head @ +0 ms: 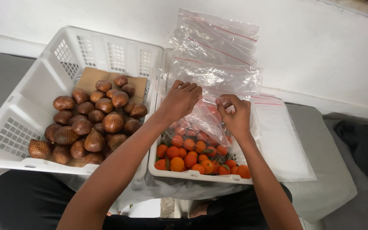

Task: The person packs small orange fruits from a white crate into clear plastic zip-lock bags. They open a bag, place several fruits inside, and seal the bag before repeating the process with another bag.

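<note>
White plastic is filling most of my view: I am looking down at a big slotted crate (30, 106) on the left, tilted against the wall so its load of brown, scaly fruit (91, 121) is sitting heaped on a sheet of cardboard (91, 76) toward the near edge. Beside it, touching, a smaller white crate (201, 175) is carrying small orange fruit (188, 157), probably set close so both kinds are within reach. Behind it, a fanned stack of clear zip bags (216, 47) with thin red seal lines is leaning on the wall; more bags (280, 136) are lying flat to the right on a grey cushion (324, 170). I am holding one clear bag (207, 121) over the orange fruit, some fruit showing inside. My left hand (180, 100) is curling closed on its upper edge; my right hand (235, 115) is pinching the same edge, seemingly keeping it taut.
</note>
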